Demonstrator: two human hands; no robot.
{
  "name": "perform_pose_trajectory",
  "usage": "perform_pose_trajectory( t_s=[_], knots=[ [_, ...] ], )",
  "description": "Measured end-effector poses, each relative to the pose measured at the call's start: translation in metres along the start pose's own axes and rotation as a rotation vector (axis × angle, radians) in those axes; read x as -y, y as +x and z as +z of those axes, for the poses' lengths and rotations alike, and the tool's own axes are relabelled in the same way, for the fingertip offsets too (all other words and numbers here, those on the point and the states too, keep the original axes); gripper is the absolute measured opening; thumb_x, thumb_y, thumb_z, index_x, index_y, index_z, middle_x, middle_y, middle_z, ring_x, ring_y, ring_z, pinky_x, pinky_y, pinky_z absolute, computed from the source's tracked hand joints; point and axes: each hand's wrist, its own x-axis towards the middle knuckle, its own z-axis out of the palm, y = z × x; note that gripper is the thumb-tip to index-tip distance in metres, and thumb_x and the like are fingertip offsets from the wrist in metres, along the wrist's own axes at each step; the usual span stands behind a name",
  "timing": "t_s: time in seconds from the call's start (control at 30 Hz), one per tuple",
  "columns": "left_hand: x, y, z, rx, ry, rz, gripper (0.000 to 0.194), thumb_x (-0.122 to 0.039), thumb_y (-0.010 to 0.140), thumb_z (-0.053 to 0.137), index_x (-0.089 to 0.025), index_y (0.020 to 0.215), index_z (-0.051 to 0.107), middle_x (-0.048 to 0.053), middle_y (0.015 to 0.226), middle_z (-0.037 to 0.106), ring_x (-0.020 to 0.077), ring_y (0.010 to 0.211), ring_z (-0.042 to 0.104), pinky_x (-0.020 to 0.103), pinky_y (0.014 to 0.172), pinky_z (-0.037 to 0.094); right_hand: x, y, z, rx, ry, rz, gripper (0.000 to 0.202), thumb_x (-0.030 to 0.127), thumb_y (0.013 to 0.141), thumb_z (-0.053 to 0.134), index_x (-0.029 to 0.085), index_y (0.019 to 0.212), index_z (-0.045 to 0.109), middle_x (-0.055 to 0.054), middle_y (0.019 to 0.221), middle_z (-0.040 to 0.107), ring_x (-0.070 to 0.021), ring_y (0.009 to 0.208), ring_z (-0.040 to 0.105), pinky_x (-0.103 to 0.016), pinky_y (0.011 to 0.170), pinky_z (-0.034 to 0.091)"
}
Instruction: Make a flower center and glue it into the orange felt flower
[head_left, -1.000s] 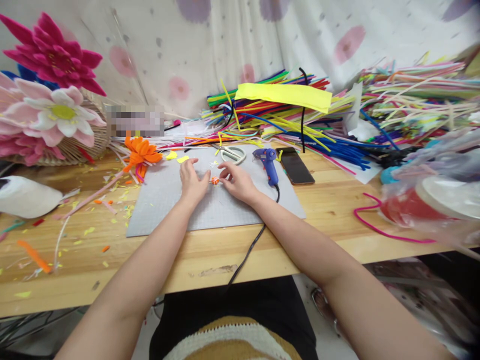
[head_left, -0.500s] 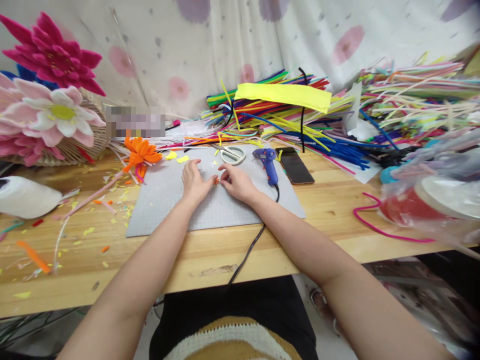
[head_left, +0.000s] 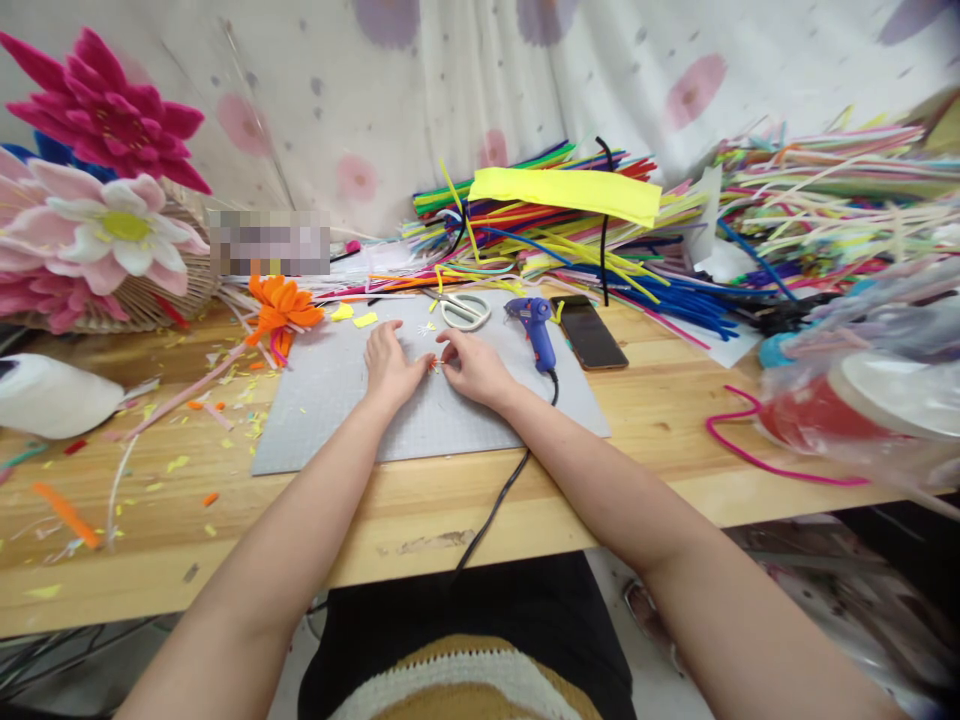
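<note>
One tiny orange-and-white tufted piece (head_left: 434, 366) sits between the fingertips of the left hand (head_left: 390, 366) and the right hand (head_left: 475, 366), over a grey, faintly gridded flat mat (head_left: 330, 430) on the pale wooden worktop (head_left: 652, 430). The left thumb stretches across to the piece, its other fingers raised and spread well away from the thumb; the right fingers are curled, thumb and forefinger nearly together at the piece's other side. The piece is so small and so covered by fingertips that I cannot tell which hand really grips it.

Beyond the hands lie small white scraps (head_left: 427, 327) and scissors with pale grey-green looped handles (head_left: 465, 311), their blades hard to make out. Right of these rests a blue plastic glue gun (head_left: 534, 330), its black cord (head_left: 495, 510) hidden in part by the right forearm, just beside a black phone (head_left: 592, 335).

On the left, an orange fuzzy flower (head_left: 286, 310) overlaps the mat's corner, near a pixelated patch masking whatever stands there. The left edge cuts off a white roll (head_left: 56, 396).
</note>
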Motion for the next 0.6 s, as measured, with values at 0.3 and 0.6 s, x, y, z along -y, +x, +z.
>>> perform_pose_trajectory(
  t_s=[0.3,0.6],
  knots=[
    [0.0014,0.0000,0.0008,0.001,-0.008,-0.004,0.061,-0.026,0.061,0.074,-0.021,0.111,0.039,0.011,0.120,0.047,0.0294,0.118,0.043,0.049,0.100,0.031,0.0011,-0.0034,-0.0029,-0.037,0.046,-0.020,0.044,0.003,0.069,0.045,0.020,0.109,0.049,-0.001,0.090,0.067,-0.0174,0.092,0.055,-0.030,0.081,0.044],
    [0.0023,0.0003,0.0012,-0.011,-0.041,0.006,0.053,-0.028,0.064,0.070,-0.022,0.108,0.042,0.011,0.117,0.050,0.0301,0.115,0.046,0.049,0.099,0.033,0.0023,-0.0037,-0.0013,-0.001,0.045,-0.027,0.044,0.003,0.070,0.045,0.021,0.109,0.050,0.000,0.090,0.070,-0.0188,0.098,0.054,-0.032,0.083,0.044]
  ],
)
